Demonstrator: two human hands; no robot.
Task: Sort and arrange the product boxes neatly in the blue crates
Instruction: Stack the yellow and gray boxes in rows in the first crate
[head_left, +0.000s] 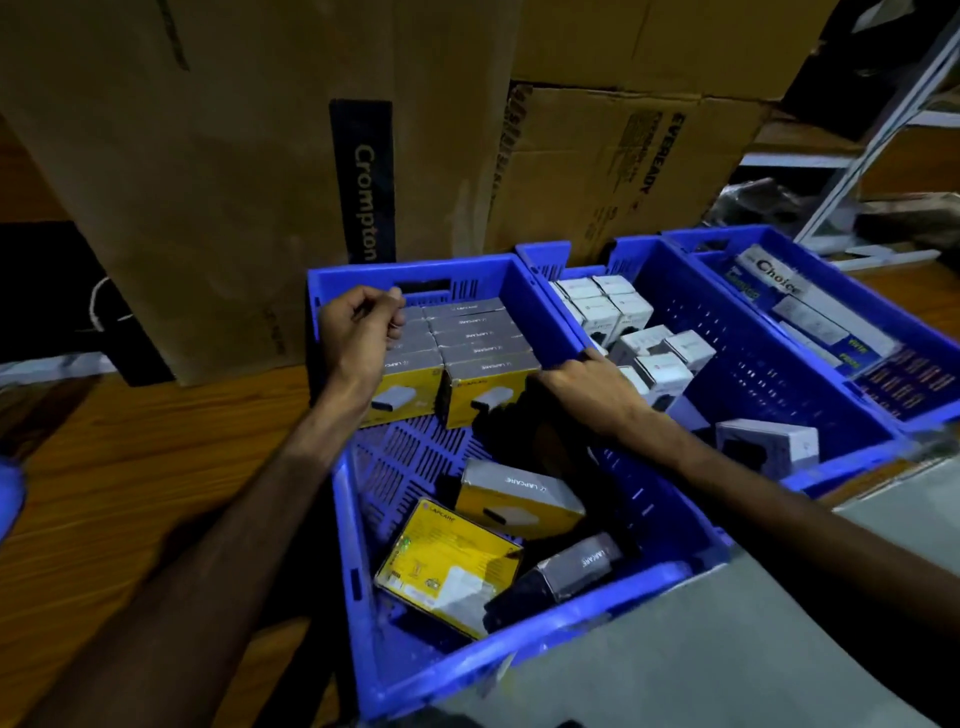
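Observation:
The nearest blue crate (524, 652) holds two neat rows of yellow-and-grey boxes (475, 343) at its far end. Three more of these boxes lie loose near me: one upright (519, 496), one flat with its yellow face up (447, 564), one tipped on its side (563, 569). My left hand (361, 332) hovers over the left row, fingers curled, nothing seen in it. My right hand (589, 387) rests on the crate's right rim beside the front right box. The middle crate (826, 405) holds white boxes (602, 306), some stacked, some loose.
A third blue crate (930, 343) at right holds long flat packs. Tall cardboard cartons (234, 171) stand right behind the crates. A wooden floor (156, 467) lies to the left, a grey surface (727, 649) to the right, and metal rack legs (872, 156) at the back right.

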